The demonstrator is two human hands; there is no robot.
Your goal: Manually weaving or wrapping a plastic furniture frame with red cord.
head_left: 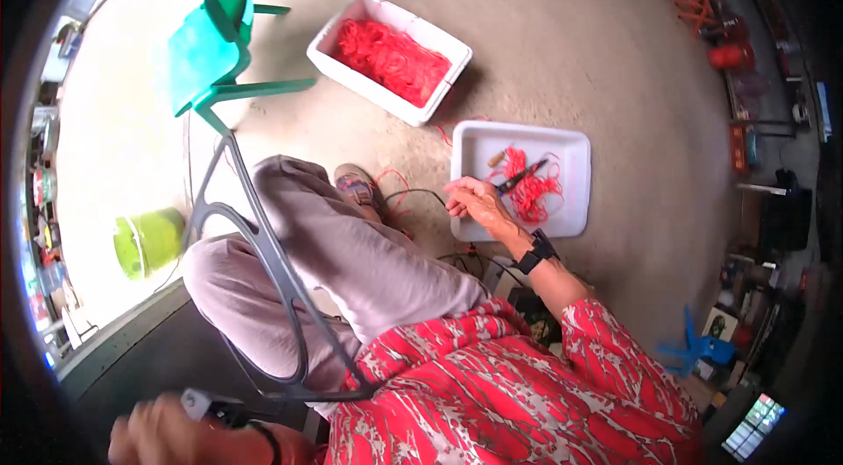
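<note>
Hanging over the near-left part of a shallow white tub [571, 175], the right hand [475, 201] has its fingers bent loosely inward; whether they pinch anything, I cannot tell. A black wristband [537, 252] circles that wrist. Just beyond the hand, a dark tool [529, 173] lies slantwise in the tub, across a loose tangle of red string [533, 203]. A short brown handle [497, 158] shows near the tangle's far-left edge.

The left hand [156, 432] is well apart, low at the far left, and blurred; its fingers look bent, but I cannot tell if it holds something. A small pale object [195, 403] shows just beside it.

The tub sits on the floor [562, 52], ahead and to the right of the person's shoe [357, 186]. Farther off and to the left of the tub stands a deeper white box [364, 85], heaped with more red string [395, 61]. A thin red strand lies on the floor near the shoe.

A grey curved frame [303, 302] crosses in front of the left leg. Outward on the left are a yellow-green bucket [149, 242] and a green chair [204, 52].
</note>
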